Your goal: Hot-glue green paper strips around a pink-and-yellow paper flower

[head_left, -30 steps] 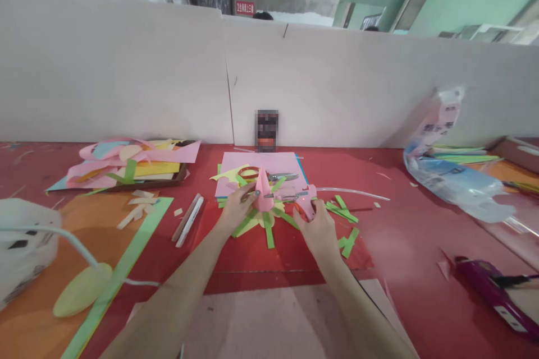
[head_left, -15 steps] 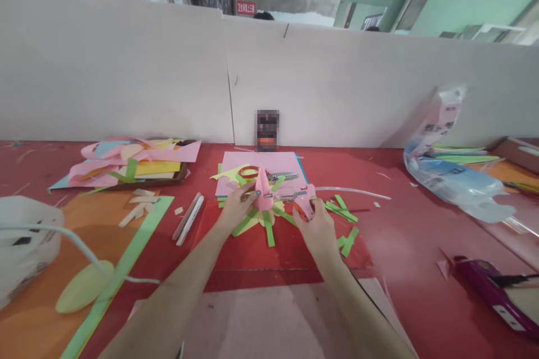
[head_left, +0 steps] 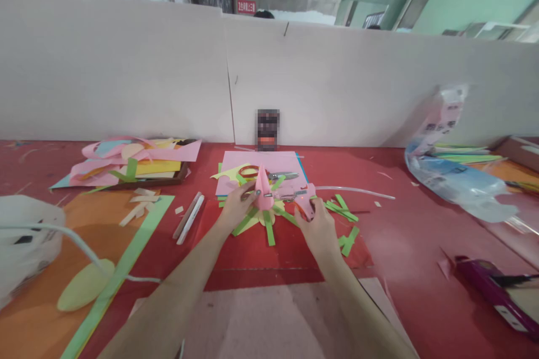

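Note:
My left hand [head_left: 238,205] pinches a folded, pointed piece of pink paper [head_left: 264,193] and holds it upright. My right hand [head_left: 318,224] is closed around a pink hot glue gun [head_left: 310,193], whose metal nozzle reaches the paper's lower part; whether it touches I cannot tell. A long clear glue stick [head_left: 353,189] sticks out of the gun's back. Below the pink paper lies a pale yellow cut-out [head_left: 278,212] with green paper strips [head_left: 269,230] spreading outward. Scissors [head_left: 284,176] with red handles lie just behind, on stacked pink sheets [head_left: 236,158].
Loose green strips [head_left: 348,242] lie right of my right hand. Two pens [head_left: 191,219] and a tray of coloured paper [head_left: 158,168] are at left. A plastic bag [head_left: 458,174] and a purple power strip [head_left: 492,291] are at right. A white partition [head_left: 337,84] stands behind.
Almost nothing differs. The glue gun and its glue stick have shifted very slightly, while both hands keep their holds.

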`<state>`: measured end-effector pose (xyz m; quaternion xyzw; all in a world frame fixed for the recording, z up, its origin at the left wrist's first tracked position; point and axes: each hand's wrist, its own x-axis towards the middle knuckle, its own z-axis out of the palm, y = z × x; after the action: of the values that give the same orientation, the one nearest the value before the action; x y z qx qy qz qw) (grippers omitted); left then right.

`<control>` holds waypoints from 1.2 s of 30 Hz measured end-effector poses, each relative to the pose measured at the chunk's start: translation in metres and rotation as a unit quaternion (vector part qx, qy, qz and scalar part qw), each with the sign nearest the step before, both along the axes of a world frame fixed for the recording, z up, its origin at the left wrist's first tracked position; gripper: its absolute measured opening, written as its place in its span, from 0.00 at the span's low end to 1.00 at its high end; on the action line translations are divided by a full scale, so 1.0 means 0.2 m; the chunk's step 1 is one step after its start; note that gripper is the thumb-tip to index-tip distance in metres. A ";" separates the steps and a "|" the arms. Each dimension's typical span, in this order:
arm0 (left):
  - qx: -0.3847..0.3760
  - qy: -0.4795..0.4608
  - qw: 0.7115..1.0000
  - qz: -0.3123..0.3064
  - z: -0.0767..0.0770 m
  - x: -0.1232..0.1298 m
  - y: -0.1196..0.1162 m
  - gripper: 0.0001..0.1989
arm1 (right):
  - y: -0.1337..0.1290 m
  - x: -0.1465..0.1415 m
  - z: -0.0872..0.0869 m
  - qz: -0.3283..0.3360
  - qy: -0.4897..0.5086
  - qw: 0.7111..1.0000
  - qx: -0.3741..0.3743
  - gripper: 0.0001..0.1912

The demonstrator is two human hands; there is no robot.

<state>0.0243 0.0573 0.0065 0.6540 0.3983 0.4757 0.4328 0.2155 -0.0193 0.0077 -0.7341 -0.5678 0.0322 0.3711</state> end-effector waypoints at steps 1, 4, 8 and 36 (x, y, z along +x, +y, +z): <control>0.000 -0.002 1.000 0.000 -0.01 0.00 0.00 0.20 | 0.00 0.00 0.00 0.000 -0.001 1.000 -0.001 0.16; -0.003 -0.017 1.000 -0.003 -0.02 0.00 0.01 0.20 | 0.00 0.01 -0.01 0.009 -0.002 1.000 0.008 0.14; -0.008 -0.017 1.000 -0.002 -0.02 0.01 0.01 0.21 | 0.01 0.01 -0.02 0.010 0.003 1.000 0.010 0.14; 0.022 0.024 0.999 0.025 -0.05 -0.01 0.01 0.22 | -0.01 0.03 0.04 -0.025 0.099 0.994 -0.042 0.17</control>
<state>0.0224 0.0595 -0.0037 0.6645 0.4145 0.4789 0.3965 0.2218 -0.0204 0.0152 -0.7561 -0.5080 0.1196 0.3949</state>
